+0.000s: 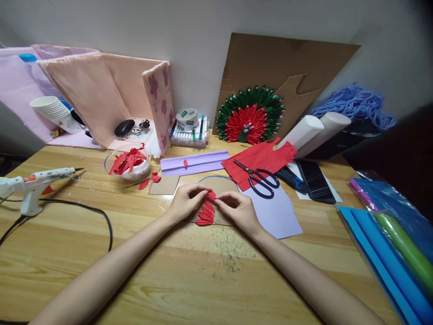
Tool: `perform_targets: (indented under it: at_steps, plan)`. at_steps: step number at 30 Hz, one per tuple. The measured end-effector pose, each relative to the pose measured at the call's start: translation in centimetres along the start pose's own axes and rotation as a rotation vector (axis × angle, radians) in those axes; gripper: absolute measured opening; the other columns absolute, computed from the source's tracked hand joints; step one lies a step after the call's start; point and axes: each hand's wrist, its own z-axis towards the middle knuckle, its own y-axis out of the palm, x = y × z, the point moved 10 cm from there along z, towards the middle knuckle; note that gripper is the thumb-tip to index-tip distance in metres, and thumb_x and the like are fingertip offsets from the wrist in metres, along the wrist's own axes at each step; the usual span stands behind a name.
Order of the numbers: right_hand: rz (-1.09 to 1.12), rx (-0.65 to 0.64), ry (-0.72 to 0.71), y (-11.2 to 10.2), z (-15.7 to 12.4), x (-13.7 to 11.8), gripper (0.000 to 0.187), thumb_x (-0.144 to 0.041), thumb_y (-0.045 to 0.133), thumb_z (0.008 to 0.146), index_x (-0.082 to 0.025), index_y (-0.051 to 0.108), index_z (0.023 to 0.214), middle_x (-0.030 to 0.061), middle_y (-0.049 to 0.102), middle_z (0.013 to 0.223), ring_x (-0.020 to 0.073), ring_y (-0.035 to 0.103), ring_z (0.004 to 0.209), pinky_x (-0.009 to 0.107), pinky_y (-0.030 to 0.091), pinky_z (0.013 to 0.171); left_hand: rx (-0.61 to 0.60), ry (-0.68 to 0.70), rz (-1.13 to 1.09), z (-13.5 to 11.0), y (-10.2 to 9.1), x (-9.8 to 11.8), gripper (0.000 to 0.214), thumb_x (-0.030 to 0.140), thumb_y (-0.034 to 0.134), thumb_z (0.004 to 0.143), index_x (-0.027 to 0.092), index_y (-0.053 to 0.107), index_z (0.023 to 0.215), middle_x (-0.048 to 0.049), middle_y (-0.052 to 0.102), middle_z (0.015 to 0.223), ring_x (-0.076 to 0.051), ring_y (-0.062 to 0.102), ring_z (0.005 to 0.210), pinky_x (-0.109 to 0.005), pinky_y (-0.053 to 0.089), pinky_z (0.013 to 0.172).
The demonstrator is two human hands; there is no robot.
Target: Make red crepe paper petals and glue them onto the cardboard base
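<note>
Both hands meet over a rounded piece of cardboard [221, 183] lying on the table. My left hand [187, 201] pinches a red paper petal [211, 195] from its left side. From the right, my right hand [239, 210] closes thumb and fingertips on the same petal. Below the fingertips, several red petals [205, 215] lie in a fanned row on the cardboard. A purple sheet [275, 212] lies by my right hand, with black-handled scissors [259, 177] and red crepe paper [237, 172] behind. Part of the cardboard is hidden by my hands.
A hot glue gun [37, 183] and its cord are at left. Behind stand a bowl of red scraps [130, 164], a marker box [190, 135] and a cardboard panel [264, 63] with a red-green petal fan. A phone [316, 180] and blue rolls [365, 239] are at right.
</note>
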Motion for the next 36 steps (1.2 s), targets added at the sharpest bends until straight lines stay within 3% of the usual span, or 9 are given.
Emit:
perform_targets:
  at_steps: [6,13,20,36]
  plan:
    - [-0.127,-0.038,-0.077,-0.5,-0.3,-0.8,0.008,-0.025,0.064,0.079,-0.019,0.07,0.079,0.0032,0.069,0.075,0.0149,0.062,0.065,0.026,0.048,0.06,-0.163,-0.016,0.096,0.8,1.7,0.3,0.015,0.019,0.057,0.082,0.016,0.07,0.087,-0.0064,0.072,0.091,-0.018,0.065,0.086,-0.031,0.049,0.081]
    - [-0.231,-0.149,-0.137,0.5,-0.7,-1.5,0.009,-0.018,0.065,0.077,-0.02,0.069,0.084,0.003,0.065,0.079,0.0131,0.058,0.066,0.025,0.047,0.06,-0.226,0.126,0.261,0.5,2.5,0.9,0.013,0.016,0.056,0.084,0.019,0.069,0.087,-0.0034,0.071,0.088,-0.017,0.061,0.086,-0.031,0.045,0.081]
    - [-0.3,-0.076,-0.105,0.5,-1.0,-1.4,0.008,-0.013,0.061,0.077,-0.019,0.067,0.078,0.0027,0.062,0.076,0.0149,0.058,0.071,0.026,0.046,0.064,-0.247,0.187,0.357,0.2,2.8,1.3,0.013,0.019,0.056,0.085,0.02,0.069,0.085,-0.004,0.066,0.089,-0.019,0.057,0.089,-0.033,0.043,0.082]
    - [-0.391,0.179,0.058,-0.2,-2.9,-1.3,0.005,-0.016,0.062,0.075,-0.019,0.066,0.076,0.0035,0.064,0.075,0.0173,0.059,0.069,0.029,0.048,0.064,-0.285,0.226,0.335,0.3,3.3,1.3,0.015,0.017,0.052,0.086,0.02,0.067,0.086,-0.0048,0.064,0.09,-0.019,0.056,0.091,-0.034,0.043,0.082]
